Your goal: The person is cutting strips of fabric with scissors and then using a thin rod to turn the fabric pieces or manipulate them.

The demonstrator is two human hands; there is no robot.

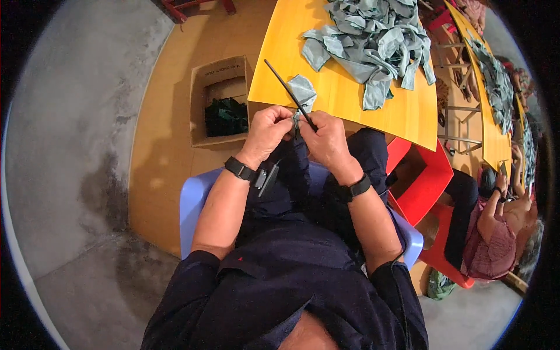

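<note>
A small grey-green cloth piece [303,91] hangs over the near edge of the yellow table, its lower end between my two hands. My left hand [269,133] is closed in a pinch at the cloth's lower end. My right hand [328,139] is closed around a thin black stick [281,81], which slants up and left across the cloth. The fingers of both hands nearly meet, and their tips partly hide the bunched cloth. Farther back, a heap of similar grey-green cloth pieces [382,44] lies on the table.
Left of the yellow table [344,111] stands an open cardboard box [248,87] with dark green cloth inside. A red box-like stool [429,186] is close to my right knee. I sit on a blue chair [195,195]. Another person [493,239] works at a second table on the right.
</note>
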